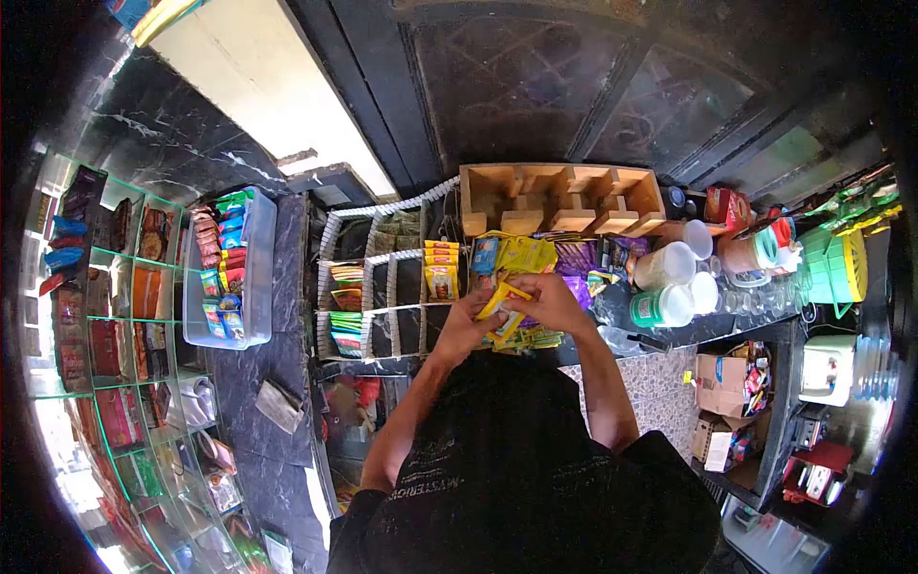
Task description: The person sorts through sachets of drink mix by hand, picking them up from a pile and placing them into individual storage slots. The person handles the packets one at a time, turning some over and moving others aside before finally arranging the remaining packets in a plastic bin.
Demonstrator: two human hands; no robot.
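On the far left is a big see-through plastic bin (260,287) with bright little packs in it. Next comes a rack with white woven edges (325,247) and many small spaces. Some spaces hold packs, like the green and white packs (346,337) near the front and the yellow and red packs (442,275) on the right side.

Just right of the rack, the left hand (467,323) has its grip pinched on the left side of a small, flat, shiny yellow packet (501,306). The packet is tilted, up between the two hands, over a loose heap of yellow packs (528,337). The right hand (550,301) has its grip pinched on the packet's top right part. Its finger pads are partly hidden.

The packet looks very light and soft, so it should bend easily. Its skin looks smooth and may slip a bit. The edges seem the best place to hold it, with a soft pinch, because a hard squeeze in the middle could crease it.

Behind the hands is a brown wooden box with slots (467,203). To the right are shiny purple packs (576,256), then round see-through jars with white lids (666,268) on the dark stone tabletop (706,332).
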